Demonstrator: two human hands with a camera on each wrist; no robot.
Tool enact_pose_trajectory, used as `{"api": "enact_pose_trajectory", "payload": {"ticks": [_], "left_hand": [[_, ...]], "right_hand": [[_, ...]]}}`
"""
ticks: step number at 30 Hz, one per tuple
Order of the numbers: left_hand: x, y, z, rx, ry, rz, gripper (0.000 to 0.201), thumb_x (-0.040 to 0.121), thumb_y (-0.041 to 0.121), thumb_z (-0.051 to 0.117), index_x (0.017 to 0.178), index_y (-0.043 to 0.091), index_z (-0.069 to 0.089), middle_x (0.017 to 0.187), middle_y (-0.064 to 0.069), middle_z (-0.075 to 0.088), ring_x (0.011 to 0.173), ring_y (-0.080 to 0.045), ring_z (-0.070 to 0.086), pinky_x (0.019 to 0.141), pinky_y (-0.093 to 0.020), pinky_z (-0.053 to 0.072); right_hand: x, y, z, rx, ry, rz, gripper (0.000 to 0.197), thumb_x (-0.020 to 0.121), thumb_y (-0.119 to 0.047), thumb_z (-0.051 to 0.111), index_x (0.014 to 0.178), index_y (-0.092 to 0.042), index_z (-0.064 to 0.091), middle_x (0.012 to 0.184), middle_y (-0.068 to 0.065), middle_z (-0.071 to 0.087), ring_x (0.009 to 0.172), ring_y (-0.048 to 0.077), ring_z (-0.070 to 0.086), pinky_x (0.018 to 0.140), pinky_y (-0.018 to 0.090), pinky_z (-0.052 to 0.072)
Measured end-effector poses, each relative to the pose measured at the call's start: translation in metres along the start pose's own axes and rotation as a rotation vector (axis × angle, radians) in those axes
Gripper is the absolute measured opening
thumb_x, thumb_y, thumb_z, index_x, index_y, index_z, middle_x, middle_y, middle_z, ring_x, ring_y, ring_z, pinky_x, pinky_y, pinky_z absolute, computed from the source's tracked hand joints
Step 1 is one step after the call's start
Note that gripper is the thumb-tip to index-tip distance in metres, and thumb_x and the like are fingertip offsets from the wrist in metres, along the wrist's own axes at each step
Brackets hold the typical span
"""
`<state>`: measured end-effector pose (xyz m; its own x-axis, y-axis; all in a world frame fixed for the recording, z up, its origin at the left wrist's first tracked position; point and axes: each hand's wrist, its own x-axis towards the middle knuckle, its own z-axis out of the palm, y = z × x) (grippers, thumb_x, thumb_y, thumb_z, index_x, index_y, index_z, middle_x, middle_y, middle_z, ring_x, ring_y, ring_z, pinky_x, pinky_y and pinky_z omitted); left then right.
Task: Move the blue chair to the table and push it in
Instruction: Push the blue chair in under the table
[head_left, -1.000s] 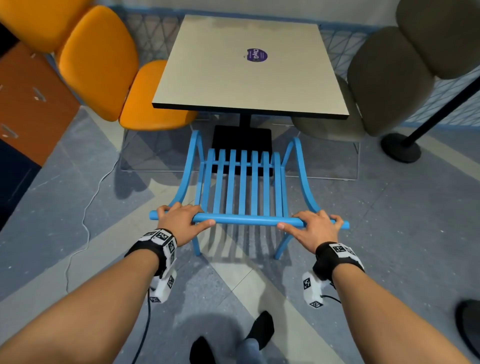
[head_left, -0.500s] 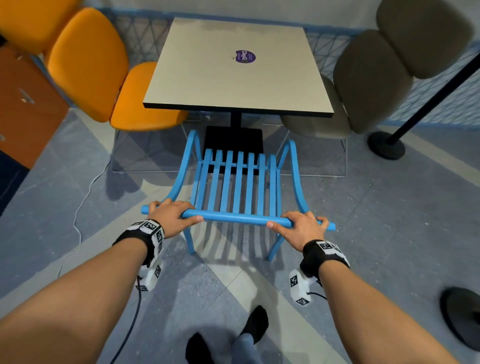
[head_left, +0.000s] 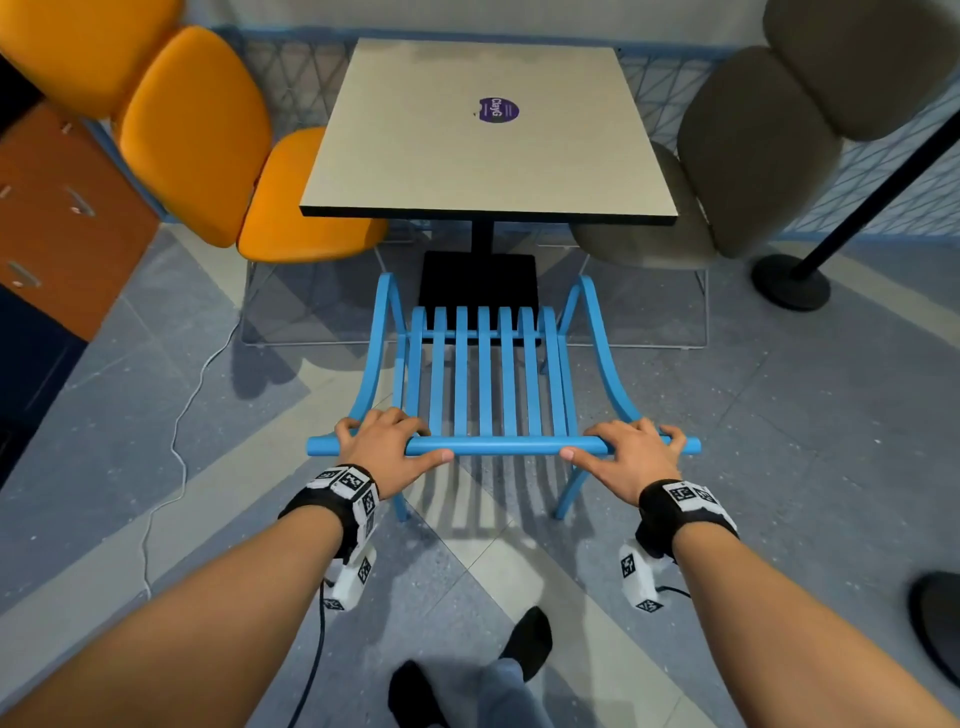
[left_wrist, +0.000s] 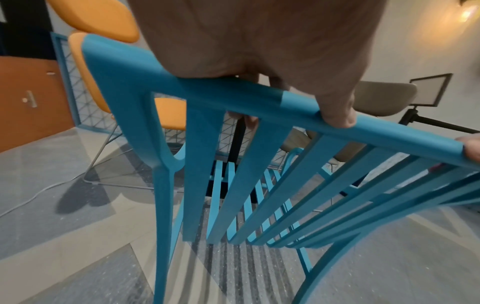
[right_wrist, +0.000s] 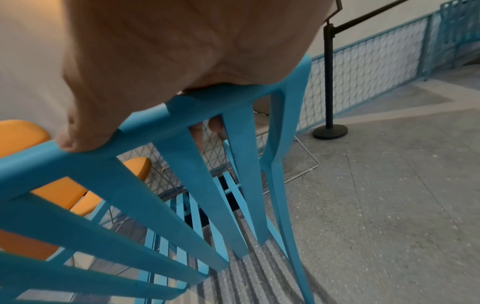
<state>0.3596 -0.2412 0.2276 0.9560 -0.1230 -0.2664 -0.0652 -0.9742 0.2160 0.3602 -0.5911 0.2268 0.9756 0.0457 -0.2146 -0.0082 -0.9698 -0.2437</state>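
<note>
Gripping the top rail of the blue chair (head_left: 485, 379) from behind, the left hand (head_left: 387, 452) and the right hand (head_left: 626, 457) are both wrapping their fingers over the rail while the thumbs are lying along its near side, so each hand is holding the chair and nothing else. The chair is standing on the floor (head_left: 779, 415) in front of the table (head_left: 488, 135), facing it, with its seat front near the black table base (head_left: 478, 280) but, as I am judging it, not yet under the tabletop. The first risk is that the front legs or the seat are hitting this black base if the chair is going in too straight and too fast; I cannot tell how much room is there. The curved arms of the chair are rising at both sides, and they may be catching the table edge if they are higher than the underside; the pictures are not showing this clearly. The orange chair (head_left: 291, 208) on the left and the grey chair (head_left: 727, 171) on the right are standing close beside the table, so a crooked push, with one hand pressing harder, may be knocking the blue chair against one of them. A white cable (head_left: 176, 447) is lying on the floor at the left, well apart from the chair legs, but a step to that side may be catching it.
</note>
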Motion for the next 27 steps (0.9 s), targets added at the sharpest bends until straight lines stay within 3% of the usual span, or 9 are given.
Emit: {"api": "enact_pose_trajectory", "payload": {"ticks": [8, 13, 27], "left_hand": [[0.008, -0.005, -0.003, -0.052, 0.066, 0.025, 0.061, 0.076, 0.086, 0.034, 0.101, 0.041, 0.068, 0.086, 0.015, 0.058, 0.094, -0.012, 0.040, 0.086, -0.041, 0.022], [0.026, -0.011, -0.010, -0.058, 0.065, 0.024, 0.067, 0.071, 0.089, 0.031, 0.093, 0.039, 0.070, 0.080, 0.013, 0.058, 0.090, -0.015, 0.042, 0.079, -0.039, 0.020], [0.075, -0.028, -0.020, -0.090, 0.114, 0.039, 0.068, 0.067, 0.091, 0.028, 0.087, 0.040, 0.069, 0.076, 0.014, 0.057, 0.089, -0.015, 0.043, 0.080, -0.039, 0.020]], "right_hand": [[0.013, 0.000, -0.001, 0.056, 0.037, -0.002, 0.068, 0.067, -0.098, 0.032, 0.087, -0.044, 0.067, 0.083, -0.024, 0.060, 0.099, 0.009, 0.045, 0.104, 0.051, 0.017], [0.031, -0.003, -0.006, 0.058, 0.016, 0.000, 0.064, 0.070, -0.096, 0.035, 0.083, -0.043, 0.067, 0.079, -0.022, 0.059, 0.100, 0.011, 0.045, 0.104, 0.052, 0.016], [0.076, -0.014, -0.011, 0.043, 0.023, 0.009, 0.068, 0.070, -0.097, 0.032, 0.087, -0.041, 0.068, 0.087, -0.021, 0.064, 0.101, 0.012, 0.047, 0.104, 0.052, 0.017]]}}
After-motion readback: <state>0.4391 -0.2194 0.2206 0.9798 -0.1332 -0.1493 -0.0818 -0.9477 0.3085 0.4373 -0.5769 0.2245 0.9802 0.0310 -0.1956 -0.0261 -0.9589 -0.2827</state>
